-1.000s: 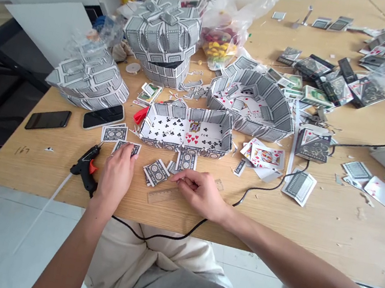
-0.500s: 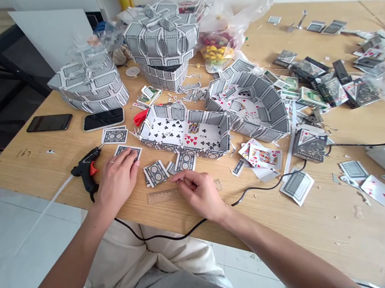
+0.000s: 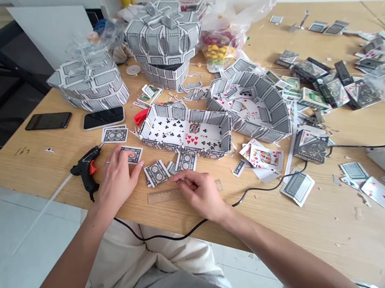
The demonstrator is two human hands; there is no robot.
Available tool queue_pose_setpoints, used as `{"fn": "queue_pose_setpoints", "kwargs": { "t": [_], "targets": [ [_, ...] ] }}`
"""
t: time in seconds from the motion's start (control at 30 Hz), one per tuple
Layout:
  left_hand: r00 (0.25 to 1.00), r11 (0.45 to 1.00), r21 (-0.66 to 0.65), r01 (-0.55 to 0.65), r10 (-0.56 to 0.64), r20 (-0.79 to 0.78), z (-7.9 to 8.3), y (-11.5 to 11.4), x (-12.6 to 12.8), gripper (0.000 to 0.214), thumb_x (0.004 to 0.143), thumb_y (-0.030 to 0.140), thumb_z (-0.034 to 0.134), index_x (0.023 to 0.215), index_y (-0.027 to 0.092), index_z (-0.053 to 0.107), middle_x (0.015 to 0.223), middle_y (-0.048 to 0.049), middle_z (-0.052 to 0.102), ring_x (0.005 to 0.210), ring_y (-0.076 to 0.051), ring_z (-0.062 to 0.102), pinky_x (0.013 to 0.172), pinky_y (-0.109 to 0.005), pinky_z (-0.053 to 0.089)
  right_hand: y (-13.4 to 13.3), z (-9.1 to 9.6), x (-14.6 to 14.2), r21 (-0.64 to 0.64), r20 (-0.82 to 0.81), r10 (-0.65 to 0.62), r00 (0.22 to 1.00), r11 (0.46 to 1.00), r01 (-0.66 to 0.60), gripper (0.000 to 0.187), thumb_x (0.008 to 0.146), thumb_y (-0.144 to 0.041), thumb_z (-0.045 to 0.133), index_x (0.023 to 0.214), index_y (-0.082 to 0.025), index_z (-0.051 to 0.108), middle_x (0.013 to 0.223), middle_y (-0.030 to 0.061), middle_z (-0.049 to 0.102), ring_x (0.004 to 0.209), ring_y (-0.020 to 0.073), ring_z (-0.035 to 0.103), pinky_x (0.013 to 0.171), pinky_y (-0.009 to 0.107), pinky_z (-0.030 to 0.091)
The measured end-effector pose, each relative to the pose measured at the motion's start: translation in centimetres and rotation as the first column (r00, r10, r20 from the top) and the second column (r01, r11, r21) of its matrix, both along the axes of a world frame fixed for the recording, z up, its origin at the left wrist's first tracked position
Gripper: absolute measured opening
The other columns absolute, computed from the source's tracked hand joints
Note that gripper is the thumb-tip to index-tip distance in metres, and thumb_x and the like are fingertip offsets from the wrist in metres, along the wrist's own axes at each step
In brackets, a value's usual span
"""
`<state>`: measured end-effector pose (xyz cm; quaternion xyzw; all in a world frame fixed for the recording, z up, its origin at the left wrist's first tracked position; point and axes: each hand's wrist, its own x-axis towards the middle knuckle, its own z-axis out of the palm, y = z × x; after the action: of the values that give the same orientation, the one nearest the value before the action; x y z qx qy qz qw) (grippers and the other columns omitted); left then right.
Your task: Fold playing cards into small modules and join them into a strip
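Partly, the left fingers [image 3: 128,162] cover a playing card [image 3: 126,150].

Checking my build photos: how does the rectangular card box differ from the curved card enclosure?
The rectangular card box has straight walls, the curved card enclosure a rounded wall. The box's floor is neatly laid face-up cards; the enclosure holds jumbled loose cards. Both have grey-patterned card-back walls and stand on the wooden table.

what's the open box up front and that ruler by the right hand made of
The open box looks like glossy coated playing cards joined together, as pips and patterned card backs show on its floor and walls. The ruler looks like translucent tan plastic, as it seems slightly see-through, though the blur leaves that open.
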<state>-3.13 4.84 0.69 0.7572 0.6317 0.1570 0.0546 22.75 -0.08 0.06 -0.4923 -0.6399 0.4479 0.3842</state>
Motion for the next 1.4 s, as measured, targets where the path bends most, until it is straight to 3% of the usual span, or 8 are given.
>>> {"fn": "queue_pose_setpoints", "kwargs": {
  "t": [0.3, 0.53, 0.8, 1.07, 1.27, 1.4],
  "targets": [
    [0.999, 0.999, 0.003, -0.036, 0.036, -0.001, 0.3, 0.6, 0.1, 0.032, 0.102, 0.039, 0.061, 0.127, 0.019, 0.059, 0.153, -0.0243, 0.058, 0.147, -0.042, 0.053, 0.112, -0.059, 0.052, 0.0, 0.1, 0.0, 0.002, 0.021, 0.001, 1.0, 1.0, -0.001, 0.03, 0.089, -0.009, 0.056, 0.101, -0.014, 0.083, 0.058, -0.0066, 0.049, 0.052, 0.0098, 0.037, 0.056, 0.024, 0.031],
    [0.998, 1.0, 0.002, 0.006, -0.005, -0.065, 1.2, 1.4, -0.8, 0.033, 0.101, 0.04, 0.063, 0.125, 0.018, 0.061, 0.128, -0.0202, 0.07, 0.12, -0.04, 0.068, 0.101, -0.054, 0.057, 0.1, 0.0, 0.1, 0.001, 0.015, 0.012, 1.0, 1.0, -0.012, 0.028, 0.092, -0.012, 0.056, 0.102, -0.015, 0.082, 0.057, -0.0068, 0.047, 0.052, 0.0105, 0.037, 0.056, 0.024, 0.031],
    [0.986, 0.998, 0.037, 0.044, -0.037, -0.162, 1.2, 2.2, -1.0, 0.044, 0.1, 0.049, 0.064, 0.126, 0.014, 0.062, 0.126, -0.0222, 0.067, 0.116, -0.041, 0.066, 0.099, -0.052, 0.055, 0.0, 0.0, 0.1, 0.006, 0.013, 0.021, 1.0, 1.0, -0.021, 0.03, 0.09, -0.009, 0.056, 0.102, -0.014, 0.082, 0.062, -0.0046, 0.056, 0.053, 0.0101, 0.04, 0.058, 0.024, 0.033],
    [0.964, 0.996, 0.089, 0.009, 0.015, -0.264, 1.1, 2.3, -0.6, 0.058, 0.099, 0.062, 0.061, 0.124, 0.01, 0.063, 0.121, -0.0241, 0.066, 0.116, -0.044, 0.062, 0.097, -0.053, 0.054, 0.1, 0.0, 0.1, -0.022, 0.03, 0.02, 0.999, 1.0, -0.019, 0.028, 0.093, -0.013, 0.056, 0.103, -0.015, 0.082, 0.058, -0.0063, 0.047, 0.052, 0.0106, 0.04, 0.056, 0.024, 0.031],
    [0.951, 0.997, 0.075, -0.013, 0.036, -0.308, 1.0, 2.0, -0.3, 0.054, 0.101, 0.065, 0.056, 0.112, 0.013, 0.065, 0.106, -0.0197, 0.067, 0.105, -0.042, 0.064, 0.092, -0.049, 0.053, 0.1, 0.2, 0.1, 0.004, 0.035, 0.022, 0.999, 1.0, -0.022, 0.029, 0.091, -0.01, 0.056, 0.103, -0.015, 0.082, 0.062, -0.0047, 0.057, 0.054, 0.0102, 0.039, 0.059, 0.024, 0.033],
    [0.952, 0.997, 0.081, 0.006, 0.019, -0.304, 0.9, 2.1, -0.4, 0.055, 0.101, 0.065, 0.056, 0.12, 0.014, 0.066, 0.114, -0.0215, 0.065, 0.11, -0.043, 0.062, 0.093, -0.05, 0.052, 0.0, 0.2, 0.1, -0.015, 0.035, 0.026, 0.999, 1.0, -0.026, 0.029, 0.092, -0.011, 0.056, 0.103, -0.015, 0.082, 0.06, -0.0054, 0.056, 0.052, 0.0099, 0.038, 0.058, 0.024, 0.032]
  ]
}}
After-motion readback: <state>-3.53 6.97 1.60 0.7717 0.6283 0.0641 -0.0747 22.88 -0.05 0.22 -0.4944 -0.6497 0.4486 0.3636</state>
